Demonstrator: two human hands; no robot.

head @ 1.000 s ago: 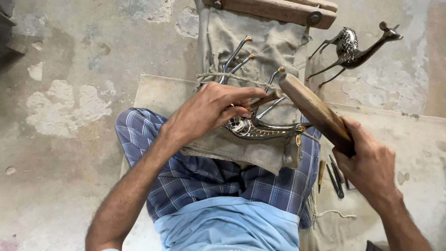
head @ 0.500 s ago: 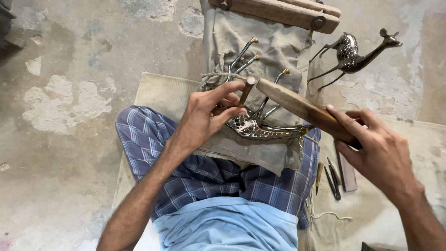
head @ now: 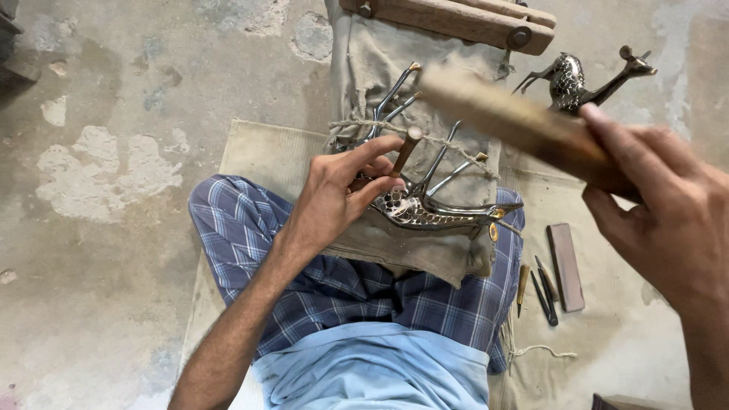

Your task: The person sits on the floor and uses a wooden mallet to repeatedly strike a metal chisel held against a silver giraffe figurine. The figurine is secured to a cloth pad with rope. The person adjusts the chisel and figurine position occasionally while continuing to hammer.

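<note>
Two metal deer [head: 433, 206]; left hand [head: 334, 201] fingers pinching one punch [head: 405, 151], right hand [head: 668, 220] fingers gripping one wooden mallet [head: 516, 121].

Metal deer [head: 437, 209] on cloth [head: 380, 61], chisels [head: 541, 287] right.

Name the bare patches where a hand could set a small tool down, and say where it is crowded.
Free: the mat left of the cloth-covered block, and the concrete floor beyond. Crowded: around the metal deer under the left hand, and by the stone and chisels.
</note>
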